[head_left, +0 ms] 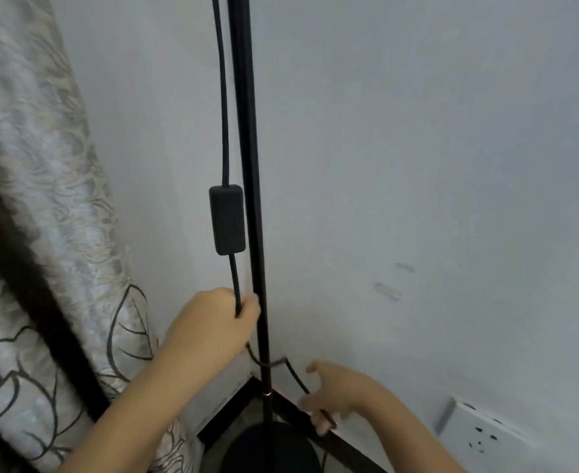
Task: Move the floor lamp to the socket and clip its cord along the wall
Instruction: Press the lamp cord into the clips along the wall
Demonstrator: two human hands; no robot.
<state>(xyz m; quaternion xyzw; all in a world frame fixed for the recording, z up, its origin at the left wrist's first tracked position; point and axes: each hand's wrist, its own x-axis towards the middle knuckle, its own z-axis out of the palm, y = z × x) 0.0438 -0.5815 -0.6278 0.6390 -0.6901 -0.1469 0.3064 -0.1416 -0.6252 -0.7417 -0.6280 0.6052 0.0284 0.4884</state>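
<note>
The black floor lamp pole [252,199] stands in the room corner, its round base [271,448] on the floor below. A black cord [222,97] hangs beside the pole with an inline switch box [227,219]. My left hand [220,322] is shut on the cord just below that switch. The cord loops behind the pole and comes out low on the right, where my right hand [332,394] pinches it near the skirting. Two clear cord clips [387,291] are stuck on the right wall. The white socket [482,431] is at the lower right.
A patterned grey curtain [42,233] hangs along the left, close to my left arm. Dark skirting [346,445] runs along the foot of both walls. The white walls meet just behind the pole.
</note>
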